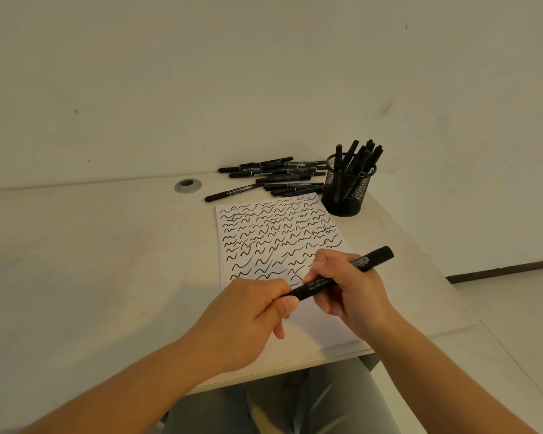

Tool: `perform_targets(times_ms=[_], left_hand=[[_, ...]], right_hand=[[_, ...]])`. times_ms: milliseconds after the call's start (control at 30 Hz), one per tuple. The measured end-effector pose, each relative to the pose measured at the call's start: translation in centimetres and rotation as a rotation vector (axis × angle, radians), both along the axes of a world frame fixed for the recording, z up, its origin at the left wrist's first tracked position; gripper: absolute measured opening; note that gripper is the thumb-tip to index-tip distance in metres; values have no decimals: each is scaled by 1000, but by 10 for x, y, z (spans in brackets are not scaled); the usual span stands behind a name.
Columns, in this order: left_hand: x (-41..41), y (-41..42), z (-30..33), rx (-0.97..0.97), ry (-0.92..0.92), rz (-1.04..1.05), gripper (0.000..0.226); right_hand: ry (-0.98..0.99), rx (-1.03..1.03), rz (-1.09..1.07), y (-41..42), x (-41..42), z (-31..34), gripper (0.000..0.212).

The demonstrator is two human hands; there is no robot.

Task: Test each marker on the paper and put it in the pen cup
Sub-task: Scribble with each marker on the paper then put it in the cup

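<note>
A black marker [372, 260] lies slantwise in both hands above the lower part of the paper [279, 233]. My right hand [351, 289] grips its barrel, and my left hand [248, 317] pinches its lower end, where the cap sits. The white sheet is covered with rows of black squiggles. A black mesh pen cup [347, 187] stands at the sheet's far right corner with several markers upright in it. A pile of loose black markers [276, 177] lies beyond the sheet's top edge.
The cream table [91, 261] meets a pale wall at the back. A grey cable grommet [187, 185] sits left of the marker pile. The table's right edge runs close past the cup. My lap shows below the front edge.
</note>
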State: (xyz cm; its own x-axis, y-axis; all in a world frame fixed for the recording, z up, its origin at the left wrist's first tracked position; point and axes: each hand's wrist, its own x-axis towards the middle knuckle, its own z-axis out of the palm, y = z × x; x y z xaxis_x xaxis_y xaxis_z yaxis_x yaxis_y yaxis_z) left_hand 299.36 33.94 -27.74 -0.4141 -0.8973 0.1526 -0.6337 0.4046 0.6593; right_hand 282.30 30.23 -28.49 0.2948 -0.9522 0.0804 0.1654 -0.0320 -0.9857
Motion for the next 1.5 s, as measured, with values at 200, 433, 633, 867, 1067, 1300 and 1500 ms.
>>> perform_targets(times_ms=[200, 433, 633, 867, 1067, 1300, 1500], left_hand=[[1, 3, 3, -114, -8, 25, 34], [1, 2, 0, 120, 248, -30, 32], [-4, 4, 5, 317, 329, -53, 33], [17, -1, 14, 955, 854, 25, 35], [24, -17, -3, 336, 632, 490, 43], [-1, -21, -28, 301, 733, 736, 36], [2, -26, -35, 330, 839, 767, 37]], right_hand=[[-79, 62, -10, -3, 3, 5, 26], [-62, -91, 95, -8, -2, 3, 26], [-62, -186, 167, -14, -9, 5, 22], [-291, -106, -74, -36, -50, 25, 23], [161, -145, -364, -45, -49, 2, 24], [135, 150, -584, -42, -44, -30, 29], [24, 191, -592, -37, -36, -34, 30]])
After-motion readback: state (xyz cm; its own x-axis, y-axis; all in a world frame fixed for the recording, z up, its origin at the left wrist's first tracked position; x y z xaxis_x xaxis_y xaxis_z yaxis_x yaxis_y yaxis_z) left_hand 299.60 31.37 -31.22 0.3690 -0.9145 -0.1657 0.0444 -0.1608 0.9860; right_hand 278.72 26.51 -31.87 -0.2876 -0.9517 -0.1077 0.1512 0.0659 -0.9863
